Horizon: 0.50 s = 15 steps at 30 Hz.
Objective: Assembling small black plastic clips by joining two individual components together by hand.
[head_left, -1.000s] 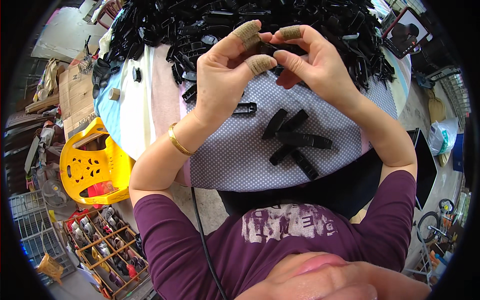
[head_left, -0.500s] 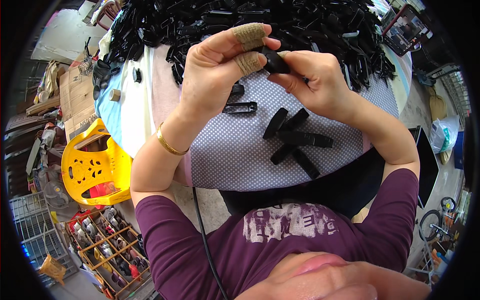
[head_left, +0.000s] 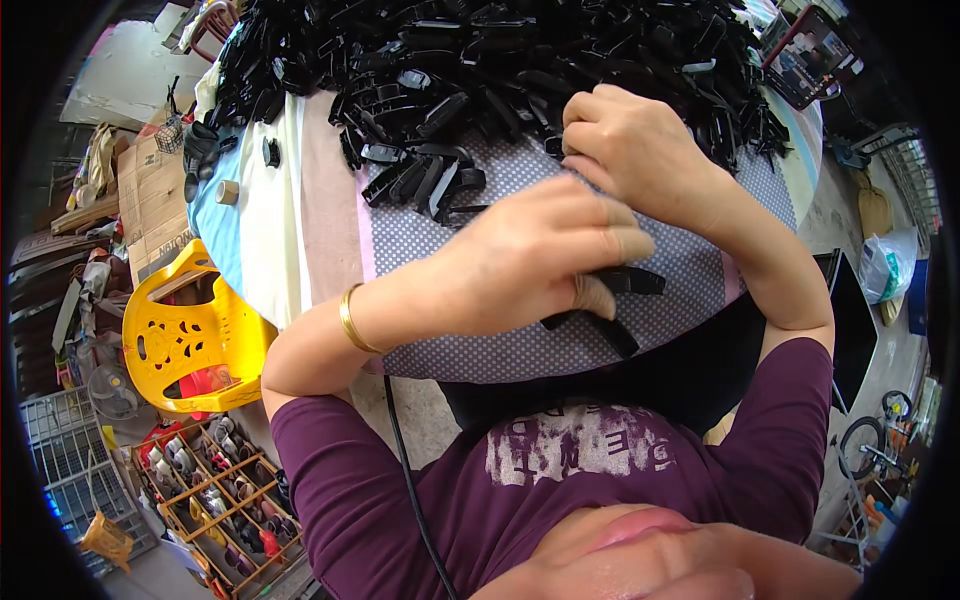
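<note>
At the worktop's (head_left: 440, 352) twelve o'clock, the heap (head_left: 480, 45) far outnumbers the loose parts (head_left: 642, 281) at five. Left hand (head_left: 555, 248) over these, right hand (head_left: 635, 145) by the heap: both curled, holding what I cannot tell.

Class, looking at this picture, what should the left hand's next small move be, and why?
Probably pinch one long, black, plastic-looking piece: the left hand, thumb wrapped in tan tape, is over a few such pieces on the grey, white-dotted cloth. Whether it already grips one is hidden.
</note>
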Each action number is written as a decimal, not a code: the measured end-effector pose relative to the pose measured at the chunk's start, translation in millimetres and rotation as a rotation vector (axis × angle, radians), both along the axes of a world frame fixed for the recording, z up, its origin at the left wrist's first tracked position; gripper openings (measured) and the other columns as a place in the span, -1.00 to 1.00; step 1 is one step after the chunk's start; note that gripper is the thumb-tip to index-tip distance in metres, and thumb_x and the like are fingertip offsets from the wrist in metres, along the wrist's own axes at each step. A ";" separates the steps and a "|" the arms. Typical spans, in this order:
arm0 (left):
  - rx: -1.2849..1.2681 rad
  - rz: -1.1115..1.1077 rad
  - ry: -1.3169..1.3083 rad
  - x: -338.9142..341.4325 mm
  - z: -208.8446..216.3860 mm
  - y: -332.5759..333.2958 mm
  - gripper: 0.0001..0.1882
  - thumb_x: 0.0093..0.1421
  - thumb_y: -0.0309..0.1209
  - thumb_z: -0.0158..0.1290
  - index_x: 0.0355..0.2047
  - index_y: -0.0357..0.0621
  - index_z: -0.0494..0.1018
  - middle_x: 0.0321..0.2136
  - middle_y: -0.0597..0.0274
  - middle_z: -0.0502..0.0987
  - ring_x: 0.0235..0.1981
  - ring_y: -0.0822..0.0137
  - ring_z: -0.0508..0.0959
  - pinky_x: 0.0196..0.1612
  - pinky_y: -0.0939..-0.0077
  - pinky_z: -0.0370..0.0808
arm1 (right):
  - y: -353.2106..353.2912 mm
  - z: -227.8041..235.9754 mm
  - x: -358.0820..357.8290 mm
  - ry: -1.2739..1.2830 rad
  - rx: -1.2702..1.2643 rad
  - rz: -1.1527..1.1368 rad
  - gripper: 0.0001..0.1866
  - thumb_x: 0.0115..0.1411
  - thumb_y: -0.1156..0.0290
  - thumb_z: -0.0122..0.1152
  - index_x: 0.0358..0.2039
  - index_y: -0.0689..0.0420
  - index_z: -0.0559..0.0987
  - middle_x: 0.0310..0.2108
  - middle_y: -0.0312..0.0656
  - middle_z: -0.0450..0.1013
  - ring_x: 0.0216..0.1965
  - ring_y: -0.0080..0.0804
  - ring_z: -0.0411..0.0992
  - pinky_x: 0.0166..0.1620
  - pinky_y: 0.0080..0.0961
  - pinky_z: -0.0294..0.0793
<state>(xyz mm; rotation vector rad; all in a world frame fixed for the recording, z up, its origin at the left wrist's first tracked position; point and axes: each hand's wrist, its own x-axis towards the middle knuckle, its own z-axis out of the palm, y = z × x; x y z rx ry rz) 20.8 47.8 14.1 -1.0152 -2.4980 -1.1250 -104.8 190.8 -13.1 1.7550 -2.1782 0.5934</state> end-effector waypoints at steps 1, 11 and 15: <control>0.008 0.058 0.058 -6.6 1.6 -6.6 -0.58 -0.24 -0.53 0.27 -0.26 -0.10 0.53 -0.31 0.18 0.51 -0.35 0.23 0.47 -0.32 0.47 0.45 | 0.0 -1.1 -3.1 -0.015 -0.030 -0.007 -0.88 -0.08 0.42 0.24 -0.54 0.17 0.52 -0.42 -0.25 0.43 -0.41 -0.32 0.40 -0.35 -0.47 0.43; -0.583 0.836 0.134 -33.7 -4.0 -69.4 -0.73 -0.07 -0.49 0.17 -0.30 -0.24 0.46 -0.32 0.12 0.46 -0.25 0.11 0.42 -0.11 0.33 0.39 | -1.0 5.2 -11.4 -0.742 -0.326 0.081 -0.61 0.12 0.49 0.19 -0.02 0.21 0.41 -0.29 -0.26 0.45 -0.32 -0.60 0.45 -0.29 -0.69 0.48; -0.408 0.724 0.260 -35.6 -4.5 -58.0 -0.74 -0.08 -0.52 0.17 -0.32 -0.26 0.43 -0.35 0.12 0.47 -0.25 0.12 0.46 -0.18 0.36 0.44 | -1.7 12.6 -12.8 -0.989 -0.483 0.241 -0.66 0.15 0.50 0.15 -0.05 0.23 0.42 -0.20 -0.17 0.45 -0.19 -0.48 0.47 -0.12 -0.56 0.52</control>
